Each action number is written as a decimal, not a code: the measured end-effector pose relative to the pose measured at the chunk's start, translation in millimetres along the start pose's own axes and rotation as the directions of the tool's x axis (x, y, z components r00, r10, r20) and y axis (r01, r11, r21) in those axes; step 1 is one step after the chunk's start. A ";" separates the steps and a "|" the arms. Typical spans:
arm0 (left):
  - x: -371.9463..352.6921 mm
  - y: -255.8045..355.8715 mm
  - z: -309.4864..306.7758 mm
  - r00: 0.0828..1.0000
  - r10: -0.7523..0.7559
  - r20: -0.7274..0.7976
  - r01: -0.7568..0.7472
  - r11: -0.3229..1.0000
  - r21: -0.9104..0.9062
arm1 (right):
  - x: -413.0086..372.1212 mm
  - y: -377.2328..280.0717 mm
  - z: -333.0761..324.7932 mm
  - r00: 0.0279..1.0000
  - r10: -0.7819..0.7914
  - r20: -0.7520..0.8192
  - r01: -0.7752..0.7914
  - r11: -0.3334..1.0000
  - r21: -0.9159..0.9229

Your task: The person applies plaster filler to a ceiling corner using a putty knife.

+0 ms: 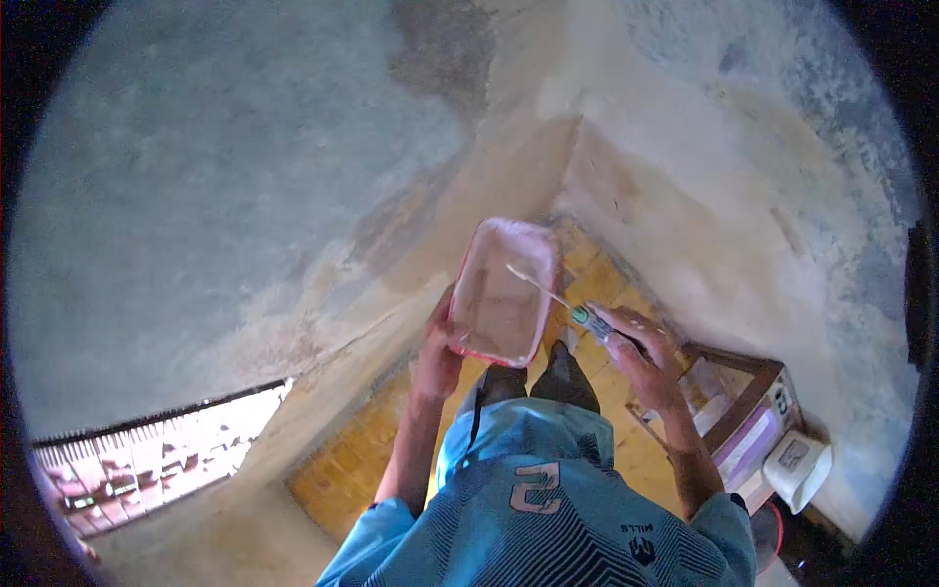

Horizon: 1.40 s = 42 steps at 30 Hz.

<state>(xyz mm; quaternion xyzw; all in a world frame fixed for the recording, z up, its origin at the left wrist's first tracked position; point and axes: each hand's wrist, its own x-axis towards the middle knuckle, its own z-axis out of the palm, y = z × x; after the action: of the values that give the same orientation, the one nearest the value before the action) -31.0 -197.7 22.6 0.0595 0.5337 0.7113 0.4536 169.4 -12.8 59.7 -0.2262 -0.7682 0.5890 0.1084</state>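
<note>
closest in, a blue shirt (528,509) (a 2 printed on it) filled the bottom. just beyond, the left hand (437,352) was closed around the left rim of a pink tray (504,303), holding it up above the yellow tiled floor (352,460). the right hand (641,357) was curled shut on a green-handled tool (577,311), whose thin tip reached over the tray's right rim into its pale inside. a wooden crate (743,401) stood by the right wall, and farther off two plastered walls (577,127) met at the floor's corner.
</note>
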 end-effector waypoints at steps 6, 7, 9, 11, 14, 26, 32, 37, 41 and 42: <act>1.3 42.6 61.8 0.970 0.195 0.144 -0.204 0.978 0.045 | -24.1 -68.2 -62.5 0.911 -0.403 0.083 0.354 0.666 -0.656; 4.8 48.4 66.0 0.952 0.243 0.185 -0.255 0.966 0.043 | -25.9 -69.3 -72.9 0.903 -0.416 0.112 0.376 0.633 -0.677; 4.6 49.4 67.1 0.965 0.226 0.133 -0.228 0.974 -0.002 | -30.8 -68.1 -91.0 0.896 -0.417 0.150 0.395 0.595 -0.700; 11.4 44.0 63.5 0.979 0.198 0.043 -0.192 0.975 -0.116 | -31.3 -66.2 -106.4 0.887 -0.436 0.154 0.411 0.591 -0.695; 14.8 33.7 58.3 0.981 0.184 -0.055 -0.192 0.956 -0.222 | -34.8 -52.3 -123.3 0.899 -0.403 0.173 0.391 0.556 -0.734; 3.1 -5.4 41.1 0.910 0.358 -0.208 -0.376 0.925 -0.051 | 45.9 100.6 -85.9 0.895 0.356 0.270 -0.366 0.238 0.900; -31.4 -52.3 -0.1 0.872 0.230 -0.433 -0.328 0.930 -0.167 | 66.4 288.9 33.0 0.718 0.587 0.375 -0.332 -0.185 0.925; -51.7 -76.9 -47.5 0.831 0.167 -0.530 -0.257 0.961 -0.101 | 155.9 251.0 60.1 0.794 0.605 0.056 -0.245 0.235 0.941; -61.2 -78.7 -67.2 0.837 0.075 -0.542 -0.170 0.977 -0.127 | 257.3 223.2 51.3 0.794 0.373 -0.480 -0.029 0.811 0.584; -62.6 -76.8 -70.5 0.840 0.062 -0.539 -0.142 0.984 -0.109 | 275.1 223.7 50.2 0.783 0.275 -0.559 0.032 0.878 0.478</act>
<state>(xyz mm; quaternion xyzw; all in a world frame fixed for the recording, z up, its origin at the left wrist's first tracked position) 9.9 -290.4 -44.7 -0.1449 0.5818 0.7597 0.2518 -43.6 120.6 -195.4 -0.4222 -0.5115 0.6551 0.3619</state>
